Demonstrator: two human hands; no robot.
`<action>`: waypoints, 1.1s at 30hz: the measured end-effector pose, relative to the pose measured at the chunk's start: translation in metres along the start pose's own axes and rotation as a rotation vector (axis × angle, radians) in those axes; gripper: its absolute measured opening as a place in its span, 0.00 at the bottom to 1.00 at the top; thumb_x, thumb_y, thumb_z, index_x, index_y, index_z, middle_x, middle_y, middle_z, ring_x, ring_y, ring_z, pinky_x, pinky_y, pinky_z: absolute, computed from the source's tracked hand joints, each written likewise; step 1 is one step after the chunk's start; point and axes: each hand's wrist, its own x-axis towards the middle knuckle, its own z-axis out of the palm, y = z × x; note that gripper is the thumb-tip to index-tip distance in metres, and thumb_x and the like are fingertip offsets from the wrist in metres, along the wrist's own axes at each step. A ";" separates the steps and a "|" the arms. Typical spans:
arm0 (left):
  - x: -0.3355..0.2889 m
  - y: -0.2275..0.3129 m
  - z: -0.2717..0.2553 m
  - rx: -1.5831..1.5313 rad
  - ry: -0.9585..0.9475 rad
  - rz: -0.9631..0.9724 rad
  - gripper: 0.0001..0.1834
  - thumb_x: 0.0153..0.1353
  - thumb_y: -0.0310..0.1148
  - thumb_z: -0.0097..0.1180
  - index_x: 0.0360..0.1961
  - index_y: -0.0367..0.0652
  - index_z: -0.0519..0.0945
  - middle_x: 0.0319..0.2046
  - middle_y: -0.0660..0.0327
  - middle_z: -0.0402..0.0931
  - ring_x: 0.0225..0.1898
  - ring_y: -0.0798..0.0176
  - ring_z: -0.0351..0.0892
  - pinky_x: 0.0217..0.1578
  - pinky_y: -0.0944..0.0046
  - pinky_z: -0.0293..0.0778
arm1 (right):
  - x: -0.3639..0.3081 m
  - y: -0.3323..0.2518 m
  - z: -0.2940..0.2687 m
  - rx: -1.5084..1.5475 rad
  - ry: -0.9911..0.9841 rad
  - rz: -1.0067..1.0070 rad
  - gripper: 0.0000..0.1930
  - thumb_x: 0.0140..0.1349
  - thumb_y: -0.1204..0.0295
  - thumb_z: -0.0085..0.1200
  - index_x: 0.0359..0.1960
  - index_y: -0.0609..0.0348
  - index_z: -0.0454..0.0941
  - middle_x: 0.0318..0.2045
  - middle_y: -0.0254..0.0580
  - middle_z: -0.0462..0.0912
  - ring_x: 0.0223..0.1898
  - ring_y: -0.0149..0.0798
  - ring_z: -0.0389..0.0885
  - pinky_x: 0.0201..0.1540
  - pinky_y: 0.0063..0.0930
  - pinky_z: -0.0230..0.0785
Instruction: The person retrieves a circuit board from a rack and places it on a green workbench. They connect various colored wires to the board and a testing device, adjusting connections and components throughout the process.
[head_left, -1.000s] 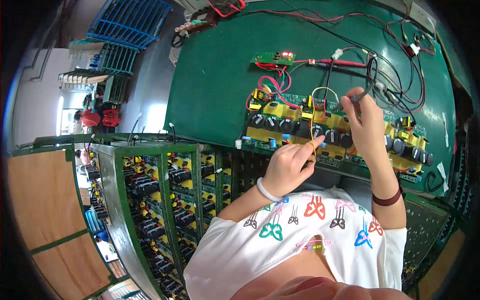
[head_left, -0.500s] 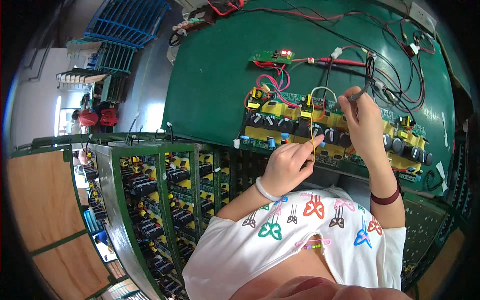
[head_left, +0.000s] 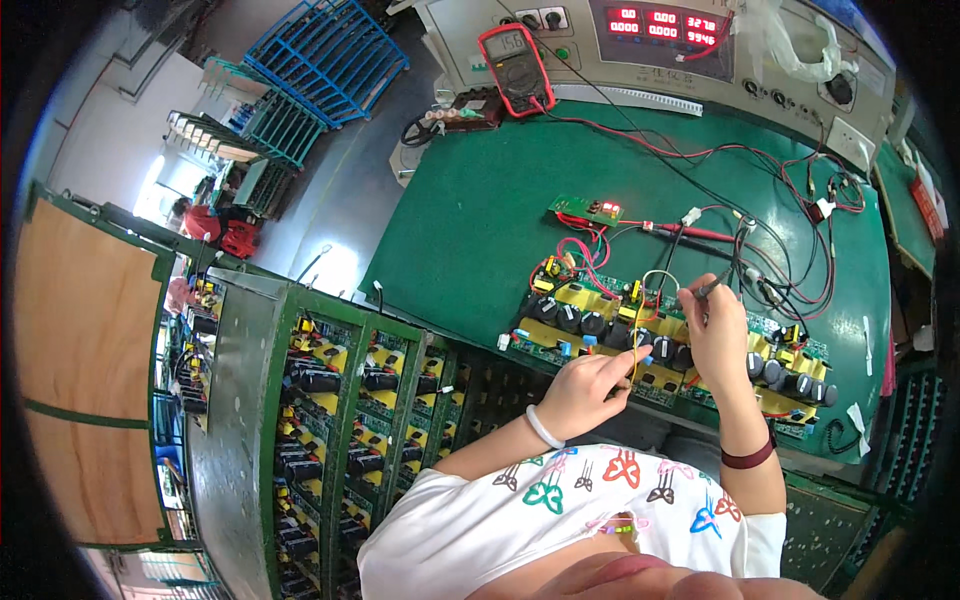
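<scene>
Both hands are held apart over the bench (head_left: 450, 240), working at one long circuit board (head_left: 665, 326); the board is laid lengthwise along the near edge, presumably so that its whole row of parts can be reached without stretching. By the right hand (head_left: 718, 335) a slim grey probe (head_left: 708, 289) is gripped like a pen, between thumb and fingers, a hold that seems chosen for fine aim; its tip is too small to be made out. The left hand (head_left: 583, 395) is lowered over the board's front side with the index finger extended; a yellow wire (head_left: 637, 345) is met at the fingertips, though whether it is pinched or merely brushed cannot be told. Beyond the board, toward the far edge, a small green board (head_left: 585, 212) is set with its lit red display uncovered, perhaps for easy reading; beside it a red probe (head_left: 695, 231) is laid down; tangled leads (head_left: 790, 260) are gathered toward the right edge, apparently out of the left side's way. At the far left corner a red-cased multimeter (head_left: 517, 72) is stood before the instrument console (head_left: 600, 75), its screen turned toward the worker.
</scene>
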 end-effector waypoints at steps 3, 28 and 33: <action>0.000 0.001 0.000 0.006 0.014 0.010 0.38 0.50 0.22 0.64 0.66 0.45 0.72 0.29 0.58 0.83 0.32 0.53 0.84 0.38 0.55 0.78 | -0.001 0.001 0.000 -0.021 -0.015 -0.012 0.07 0.63 0.70 0.61 0.31 0.59 0.78 0.19 0.42 0.76 0.27 0.46 0.76 0.34 0.42 0.65; 0.109 0.132 0.150 -1.101 -0.575 0.010 0.06 0.66 0.26 0.58 0.41 0.34 0.80 0.32 0.61 0.81 0.29 0.70 0.82 0.33 0.69 0.78 | 0.138 0.185 -0.174 -0.684 -0.218 0.029 0.18 0.63 0.61 0.58 0.46 0.63 0.78 0.40 0.60 0.84 0.45 0.61 0.82 0.45 0.50 0.75; 0.169 0.160 0.173 -1.085 -0.423 -0.184 0.05 0.64 0.25 0.57 0.38 0.33 0.79 0.31 0.59 0.81 0.29 0.67 0.84 0.32 0.67 0.77 | 0.171 0.206 -0.157 -0.833 -0.211 0.109 0.30 0.63 0.52 0.59 0.64 0.47 0.69 0.45 0.57 0.85 0.48 0.60 0.83 0.47 0.52 0.76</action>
